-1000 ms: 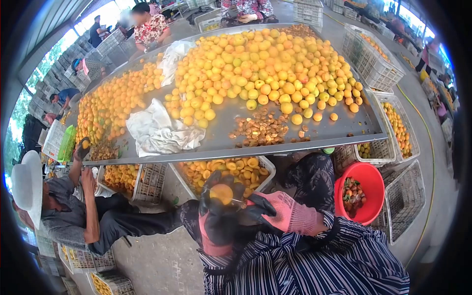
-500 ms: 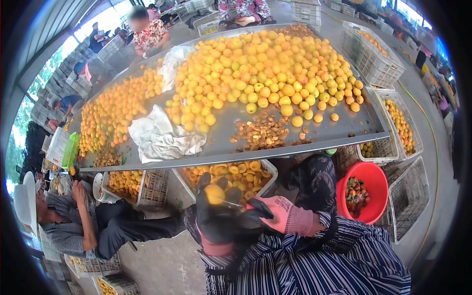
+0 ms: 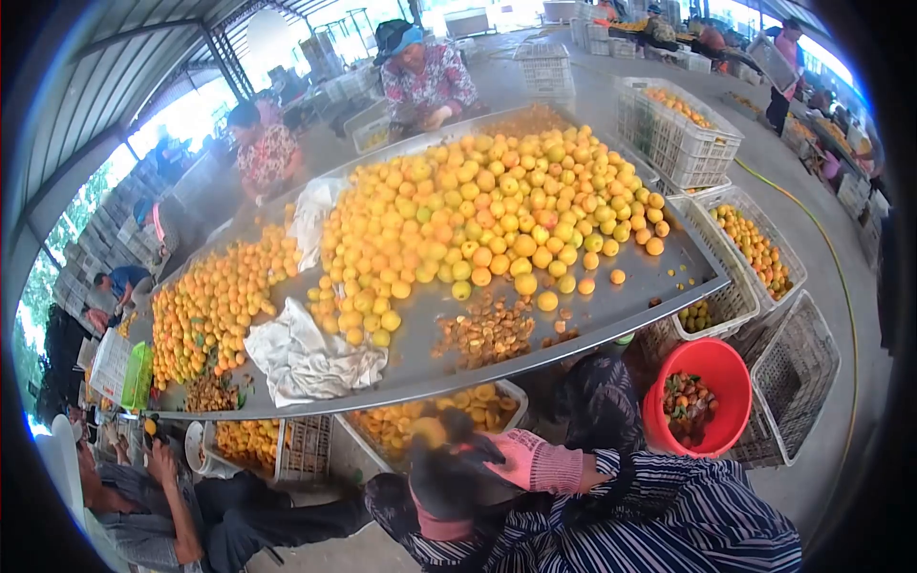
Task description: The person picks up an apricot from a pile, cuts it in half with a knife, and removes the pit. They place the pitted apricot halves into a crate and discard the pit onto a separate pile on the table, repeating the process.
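My left hand (image 3: pixel 451 487), in a pink glove with a dark palm, is closed around a yellow apricot (image 3: pixel 428 434); motion blurs its fingers. My right hand (image 3: pixel 530 460), in a matching glove, is close against it, fingers curled. The thin knife seen in it half a second ago is lost in the blur. Just beyond my hands, below the table edge, is a crate of halved apricots (image 3: pixel 497 409). Above it the metal table (image 3: pixel 411 368) bears a large heap of whole apricots (image 3: pixel 478 210) and a small pile of brown pits (image 3: pixel 485 332).
To my right stands a red bucket (image 3: pixel 735 387) with pits and scraps in it, beside an upright crate (image 3: pixel 802 368). White cloths (image 3: pixel 306 358) lie on the table. A co-worker (image 3: pixel 143 506) sits at my left; others sit across the table. A yellow hose (image 3: pixel 841 277) runs along the floor.
The view has tilted up, so the table appears lower and more of the shed shows. My hands have come closer together around the apricot. The co-worker at left now raises a fruit.
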A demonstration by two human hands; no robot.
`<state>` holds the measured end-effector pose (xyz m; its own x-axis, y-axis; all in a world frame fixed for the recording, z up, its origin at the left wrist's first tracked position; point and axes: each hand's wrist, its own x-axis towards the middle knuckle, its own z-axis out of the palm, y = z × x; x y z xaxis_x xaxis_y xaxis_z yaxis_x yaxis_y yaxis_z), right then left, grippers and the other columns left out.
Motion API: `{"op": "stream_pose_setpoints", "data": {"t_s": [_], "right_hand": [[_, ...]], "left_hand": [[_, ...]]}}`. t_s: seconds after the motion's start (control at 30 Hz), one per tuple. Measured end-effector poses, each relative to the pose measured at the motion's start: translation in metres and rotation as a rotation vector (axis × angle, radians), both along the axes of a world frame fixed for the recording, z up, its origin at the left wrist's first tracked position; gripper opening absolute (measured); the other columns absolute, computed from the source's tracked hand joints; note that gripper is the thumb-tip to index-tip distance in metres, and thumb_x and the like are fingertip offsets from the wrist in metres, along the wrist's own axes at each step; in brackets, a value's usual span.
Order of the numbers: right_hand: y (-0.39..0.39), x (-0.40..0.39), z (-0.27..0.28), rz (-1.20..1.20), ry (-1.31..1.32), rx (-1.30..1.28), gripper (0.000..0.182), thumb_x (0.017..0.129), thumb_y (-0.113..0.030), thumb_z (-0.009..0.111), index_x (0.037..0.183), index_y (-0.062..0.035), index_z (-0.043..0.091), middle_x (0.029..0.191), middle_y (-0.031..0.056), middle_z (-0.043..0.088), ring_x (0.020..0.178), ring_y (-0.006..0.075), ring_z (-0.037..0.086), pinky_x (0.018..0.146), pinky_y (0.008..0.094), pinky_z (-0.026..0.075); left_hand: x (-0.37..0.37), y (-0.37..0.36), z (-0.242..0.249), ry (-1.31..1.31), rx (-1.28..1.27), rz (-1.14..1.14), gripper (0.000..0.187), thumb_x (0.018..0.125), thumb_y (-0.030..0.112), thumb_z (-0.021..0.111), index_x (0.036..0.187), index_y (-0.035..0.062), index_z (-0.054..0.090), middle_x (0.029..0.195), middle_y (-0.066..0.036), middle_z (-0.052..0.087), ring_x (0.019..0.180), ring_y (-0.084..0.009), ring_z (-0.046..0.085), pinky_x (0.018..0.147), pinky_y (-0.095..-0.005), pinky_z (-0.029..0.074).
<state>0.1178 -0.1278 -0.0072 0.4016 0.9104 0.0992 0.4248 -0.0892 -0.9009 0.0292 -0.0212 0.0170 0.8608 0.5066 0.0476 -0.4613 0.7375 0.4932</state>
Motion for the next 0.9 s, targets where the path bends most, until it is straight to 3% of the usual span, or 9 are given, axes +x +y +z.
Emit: {"op": "stream_pose_setpoints", "data": {"t_s": [0.1, 0.23, 0.33, 0.37, 0.5, 0.67, 0.73, 0.87, 0.9], "right_hand": [[0.002, 0.002, -0.007, 0.044, 0.017, -0.010, 0.037, 0.085, -0.026, 0.050, 0.119, -0.0120, 0.048, 0.096, 0.0189, 0.061, 0.091, 0.0389, 0.056, 0.078, 0.0433, 0.046], [-0.001, 0.002, 0.010, 0.053, 0.008, -0.213, 0.040, 0.083, -0.018, 0.053, 0.122, -0.0098, 0.047, 0.098, 0.0178, 0.060, 0.090, 0.0382, 0.057, 0.075, 0.0405, 0.047], [-0.008, -0.005, 0.009, 0.108, -0.059, -0.205, 0.041, 0.081, -0.018, 0.054, 0.121, -0.0109, 0.047, 0.092, 0.0190, 0.060, 0.084, 0.0384, 0.058, 0.072, 0.0413, 0.048], [-0.011, -0.009, 0.014, 0.080, -0.086, -0.214, 0.041, 0.080, -0.017, 0.055, 0.120, -0.0108, 0.048, 0.091, 0.0193, 0.060, 0.084, 0.0378, 0.058, 0.071, 0.0407, 0.048], [-0.007, -0.006, 0.012, 0.051, -0.095, -0.198, 0.038, 0.079, -0.013, 0.056, 0.116, -0.0069, 0.049, 0.092, 0.0197, 0.060, 0.084, 0.0374, 0.058, 0.070, 0.0394, 0.048], [-0.005, -0.004, 0.015, 0.062, -0.070, -0.215, 0.037, 0.079, -0.013, 0.055, 0.115, -0.0043, 0.049, 0.094, 0.0191, 0.060, 0.086, 0.0371, 0.058, 0.072, 0.0379, 0.048], [-0.005, -0.004, 0.015, 0.116, -0.113, -0.181, 0.050, 0.084, -0.032, 0.051, 0.123, -0.0024, 0.040, 0.086, 0.0179, 0.061, 0.084, 0.0337, 0.059, 0.073, 0.0411, 0.047], [0.003, -0.011, -0.003, 0.065, -0.315, -0.280, 0.055, 0.083, -0.035, 0.052, 0.126, -0.0046, 0.037, 0.088, 0.0176, 0.061, 0.084, 0.0331, 0.060, 0.073, 0.0414, 0.048], [0.004, -0.011, -0.006, 0.060, -0.352, -0.291, 0.055, 0.084, -0.035, 0.051, 0.128, -0.0064, 0.036, 0.089, 0.0173, 0.061, 0.084, 0.0326, 0.060, 0.072, 0.0417, 0.048]], "left_hand": [[0.000, -0.003, 0.005, 0.170, -0.007, -0.012, 0.045, 0.088, 0.032, 0.052, 0.122, 0.0038, 0.045, 0.104, -0.009, 0.054, 0.079, -0.0208, 0.047, 0.066, -0.0427, 0.049], [0.000, -0.002, 0.005, 0.194, 0.031, 0.130, 0.044, 0.088, 0.031, 0.053, 0.125, 0.0093, 0.044, 0.102, -0.006, 0.055, 0.081, -0.0206, 0.049, 0.060, -0.0478, 0.049], [-0.002, 0.008, 0.011, 0.356, 0.141, 0.318, 0.046, 0.087, 0.038, 0.054, 0.123, 0.0103, 0.046, 0.106, -0.008, 0.053, 0.081, -0.0202, 0.047, 0.072, -0.0397, 0.049], [-0.007, 0.016, 0.005, 0.296, 0.082, 0.223, 0.047, 0.087, 0.042, 0.053, 0.121, 0.0102, 0.047, 0.106, -0.009, 0.054, 0.083, -0.0207, 0.051, 0.082, -0.0357, 0.046], [-0.009, 0.024, -0.014, 0.171, -0.143, -0.003, 0.047, 0.088, 0.042, 0.052, 0.121, 0.0086, 0.047, 0.116, -0.013, 0.052, 0.100, -0.0260, 0.056, 0.090, -0.0389, 0.046], [-0.009, 0.012, 0.008, 0.348, 0.009, 0.205, 0.051, 0.089, 0.044, 0.050, 0.125, 0.0090, 0.043, 0.113, -0.013, 0.052, 0.101, -0.0289, 0.056, 0.080, -0.0407, 0.052], [-0.009, 0.008, 0.014, 0.365, 0.156, 0.229, 0.054, 0.089, 0.047, 0.048, 0.126, 0.0080, 0.041, 0.109, -0.013, 0.054, 0.097, -0.0286, 0.058, 0.075, -0.0406, 0.053], [-0.012, 0.017, -0.003, 0.325, -0.044, 0.118, 0.059, 0.088, 0.049, 0.048, 0.127, 0.0058, 0.039, 0.102, -0.012, 0.056, 0.094, -0.0283, 0.059, 0.069, -0.0395, 0.054], [-0.012, 0.016, -0.002, 0.317, -0.045, 0.111, 0.058, 0.090, 0.049, 0.044, 0.126, 0.0024, 0.039, 0.102, -0.013, 0.055, 0.094, -0.0269, 0.057, 0.076, -0.0378, 0.050]]}}
